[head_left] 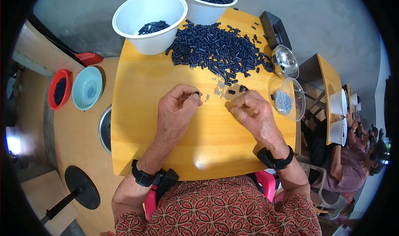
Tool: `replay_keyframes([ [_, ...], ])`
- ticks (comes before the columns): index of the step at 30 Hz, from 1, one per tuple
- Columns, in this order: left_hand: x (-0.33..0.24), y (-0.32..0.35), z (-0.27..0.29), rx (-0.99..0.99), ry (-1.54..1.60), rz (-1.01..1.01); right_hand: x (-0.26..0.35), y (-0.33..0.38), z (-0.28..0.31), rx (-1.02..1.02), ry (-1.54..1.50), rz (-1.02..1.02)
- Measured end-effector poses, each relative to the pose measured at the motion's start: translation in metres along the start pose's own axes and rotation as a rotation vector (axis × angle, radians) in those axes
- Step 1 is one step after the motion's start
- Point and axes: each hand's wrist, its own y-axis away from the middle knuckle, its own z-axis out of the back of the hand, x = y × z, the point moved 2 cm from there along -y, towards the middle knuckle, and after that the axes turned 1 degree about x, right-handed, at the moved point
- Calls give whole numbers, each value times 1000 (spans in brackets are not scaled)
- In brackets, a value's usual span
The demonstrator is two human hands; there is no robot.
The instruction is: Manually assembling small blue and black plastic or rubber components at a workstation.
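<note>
My left hand (pixel 176 109) is closed in a pinch, with a small black plastic piece (pixel 197 93) showing at the fingertips. A little to the right, my right hand (pixel 255 115) is also closed; thumb and forefinger meet on something small and dark that I cannot make out. The two hands are apart, above the yellow table (pixel 199 144). Just beyond them lie several small clear or metallic parts (pixel 220 87) and a few loose black pieces (pixel 231 92). Farther back spreads a large heap of short black cylindrical pieces (pixel 216 49).
Two white tubs (pixel 160 43) (pixel 206 13) with black pieces stand behind the heap. To the right are a clear tub (pixel 298 99) of small shiny parts, a metal bowl (pixel 286 57) and a dark tray (pixel 272 30). Red (pixel 54 99) and turquoise (pixel 77 94) basins sit at left. A person (pixel 349 165) sits at right.
</note>
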Motion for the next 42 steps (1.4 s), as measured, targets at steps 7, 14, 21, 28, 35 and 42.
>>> replay_keyframes([
  [7,0,0,-3,34,-17,-8,-11,7,-10,38,154,134],
  [14,12,6,-10,129,-169,-87,5,2,-9,71,-205,-79],
  [21,3,9,-15,165,-176,-92,22,-5,-10,-51,-408,-36],
  [28,1,11,-15,176,-206,-162,35,-11,-11,-35,-378,11],
  [35,0,10,-14,171,-244,-176,39,-11,-10,-50,-322,73],
  [42,2,11,-16,140,-314,-248,46,-11,-9,-83,-16,228],
])
